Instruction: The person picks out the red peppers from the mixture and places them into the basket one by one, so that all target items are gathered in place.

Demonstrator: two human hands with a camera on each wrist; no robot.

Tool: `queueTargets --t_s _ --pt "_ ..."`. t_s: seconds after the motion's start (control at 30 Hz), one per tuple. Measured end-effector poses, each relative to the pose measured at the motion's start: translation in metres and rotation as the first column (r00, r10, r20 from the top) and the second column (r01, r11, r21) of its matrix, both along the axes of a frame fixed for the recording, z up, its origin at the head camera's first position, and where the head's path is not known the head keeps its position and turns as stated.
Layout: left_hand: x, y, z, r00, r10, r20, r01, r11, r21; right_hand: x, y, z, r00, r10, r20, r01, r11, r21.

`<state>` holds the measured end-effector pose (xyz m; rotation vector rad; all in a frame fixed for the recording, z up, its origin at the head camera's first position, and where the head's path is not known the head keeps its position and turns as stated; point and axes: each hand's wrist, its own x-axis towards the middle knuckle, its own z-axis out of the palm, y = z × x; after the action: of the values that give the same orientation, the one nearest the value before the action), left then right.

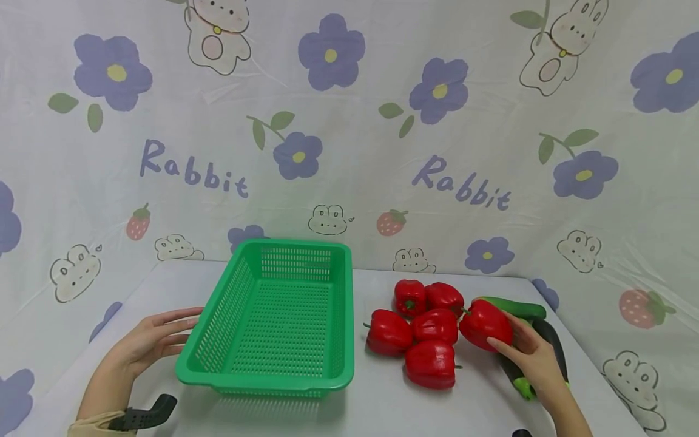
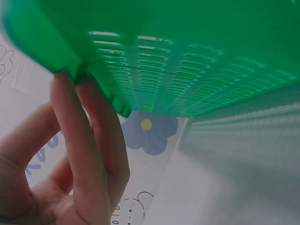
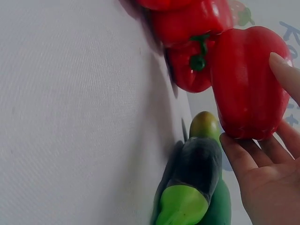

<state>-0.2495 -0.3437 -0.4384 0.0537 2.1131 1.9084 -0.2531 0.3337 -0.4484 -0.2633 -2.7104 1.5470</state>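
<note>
My right hand (image 1: 526, 349) grips a red bell pepper (image 1: 485, 325), its thumb on the near side and the other fingers behind. In the right wrist view this pepper (image 3: 248, 82) appears raised beside the table surface. Several more red bell peppers (image 1: 431, 364) lie clustered just left of it. At the left, my left hand (image 1: 155, 340) reaches to the side of a green plastic basket (image 1: 349, 315), which has nothing in it. Extended fingertips (image 2: 61, 77) touch the underside of the basket's rim in the left wrist view.
Beyond the right hand lie a green cucumber (image 1: 519, 308) and dark eggplants (image 1: 551, 346) with green caps, partly hidden by the hand and pepper. A patterned cloth (image 1: 349, 121) with flowers and rabbits hangs behind the white table (image 1: 393, 406).
</note>
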Motion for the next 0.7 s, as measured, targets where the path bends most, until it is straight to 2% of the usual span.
queueTargets --t_s 0.23,0.7 --pt "0.000 0.000 0.000 1.000 -0.006 0.001 0.006 1.000 0.018 -0.002 -0.002 0.002 1.000 0.007 -0.024 -0.007 1.000 0.011" --pt "0.001 0.001 0.001 1.000 0.009 -0.006 -0.009 1.000 -0.014 -0.012 -0.016 0.007 0.991 0.043 -0.129 -0.044 0.999 -0.002"
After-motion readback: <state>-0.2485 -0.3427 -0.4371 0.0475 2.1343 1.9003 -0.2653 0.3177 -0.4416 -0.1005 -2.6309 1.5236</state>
